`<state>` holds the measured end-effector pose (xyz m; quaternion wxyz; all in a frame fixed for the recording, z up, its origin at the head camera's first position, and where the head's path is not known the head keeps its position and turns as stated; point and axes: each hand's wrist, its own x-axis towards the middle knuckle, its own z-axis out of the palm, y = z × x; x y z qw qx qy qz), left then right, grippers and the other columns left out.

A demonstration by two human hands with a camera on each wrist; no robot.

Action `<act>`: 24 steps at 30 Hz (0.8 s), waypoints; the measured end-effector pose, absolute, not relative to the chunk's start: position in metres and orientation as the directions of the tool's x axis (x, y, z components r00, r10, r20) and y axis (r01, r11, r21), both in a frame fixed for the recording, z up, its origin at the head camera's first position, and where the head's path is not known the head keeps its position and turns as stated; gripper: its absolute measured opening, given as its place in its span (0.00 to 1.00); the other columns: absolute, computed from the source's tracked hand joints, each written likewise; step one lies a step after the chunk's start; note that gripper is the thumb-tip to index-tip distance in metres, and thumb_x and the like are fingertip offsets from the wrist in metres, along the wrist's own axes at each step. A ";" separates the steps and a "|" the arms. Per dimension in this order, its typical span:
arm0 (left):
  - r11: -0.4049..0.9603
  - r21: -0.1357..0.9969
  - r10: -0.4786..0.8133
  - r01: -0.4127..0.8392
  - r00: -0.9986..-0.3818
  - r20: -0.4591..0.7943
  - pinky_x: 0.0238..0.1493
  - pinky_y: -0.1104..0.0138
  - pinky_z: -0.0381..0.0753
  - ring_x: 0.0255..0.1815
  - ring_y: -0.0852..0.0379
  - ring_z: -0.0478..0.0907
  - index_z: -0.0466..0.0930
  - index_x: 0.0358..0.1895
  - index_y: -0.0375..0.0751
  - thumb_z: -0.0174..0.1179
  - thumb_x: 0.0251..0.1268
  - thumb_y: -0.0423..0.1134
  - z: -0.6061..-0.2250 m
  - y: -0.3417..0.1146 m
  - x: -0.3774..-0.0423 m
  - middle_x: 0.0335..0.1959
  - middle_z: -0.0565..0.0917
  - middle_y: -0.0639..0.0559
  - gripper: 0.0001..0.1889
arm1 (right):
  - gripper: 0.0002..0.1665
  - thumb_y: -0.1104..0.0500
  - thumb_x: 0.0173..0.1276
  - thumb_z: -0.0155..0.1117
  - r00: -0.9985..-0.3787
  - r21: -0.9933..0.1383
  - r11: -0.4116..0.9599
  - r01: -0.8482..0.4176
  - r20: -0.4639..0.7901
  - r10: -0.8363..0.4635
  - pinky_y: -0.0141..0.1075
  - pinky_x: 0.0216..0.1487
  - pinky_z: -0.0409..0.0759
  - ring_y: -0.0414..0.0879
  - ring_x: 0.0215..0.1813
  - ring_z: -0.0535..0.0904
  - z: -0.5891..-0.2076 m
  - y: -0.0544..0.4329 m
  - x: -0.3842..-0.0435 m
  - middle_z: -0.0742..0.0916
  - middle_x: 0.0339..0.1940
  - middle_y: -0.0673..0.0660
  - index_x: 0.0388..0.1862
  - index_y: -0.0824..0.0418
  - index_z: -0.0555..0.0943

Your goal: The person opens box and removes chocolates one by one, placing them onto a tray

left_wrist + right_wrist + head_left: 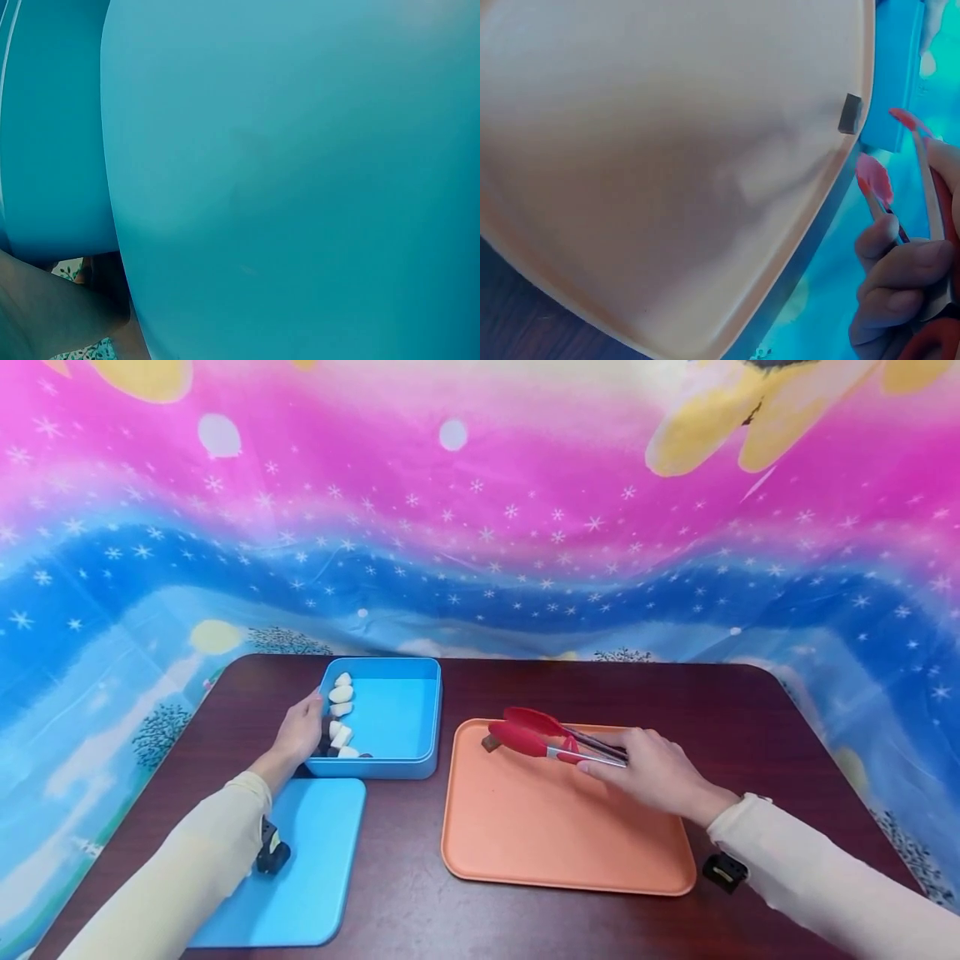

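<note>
My right hand [660, 768] grips red-tipped tongs [522, 739], also seen in the right wrist view with the tips spread apart. Those tips hover over the far left of an orange tray [570, 860]. A small brown block [491, 743] lies on the tray close to the tips; the right wrist view shows this block [850, 114] beside the rim, with nothing between the tips. My left hand [302, 727] holds the left wall of a blue box [397, 767]. White pieces [342, 694] and dark pieces line that wall inside; some are partly hidden.
A flat blue lid [315, 860] lies in front of the box under my left forearm, and fills most of the left wrist view. Everything stands on a dark brown table [405, 860]. A patterned pink and blue cloth [480, 527] hangs around the table.
</note>
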<state>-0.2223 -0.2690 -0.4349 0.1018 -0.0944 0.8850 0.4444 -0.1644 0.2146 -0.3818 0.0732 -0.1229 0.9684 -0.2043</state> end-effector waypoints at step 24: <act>0.601 0.768 -0.056 -0.221 -0.970 -0.235 0.81 0.37 0.47 0.83 0.32 0.43 0.34 0.83 0.45 0.18 0.84 0.54 -0.439 -0.272 -0.222 0.84 0.45 0.36 0.32 | 0.51 0.26 0.48 0.76 -0.951 -0.523 0.817 -0.244 -0.034 -0.306 0.35 0.21 0.62 0.42 0.20 0.65 -0.381 0.140 -0.184 0.73 0.20 0.49 0.67 0.49 0.79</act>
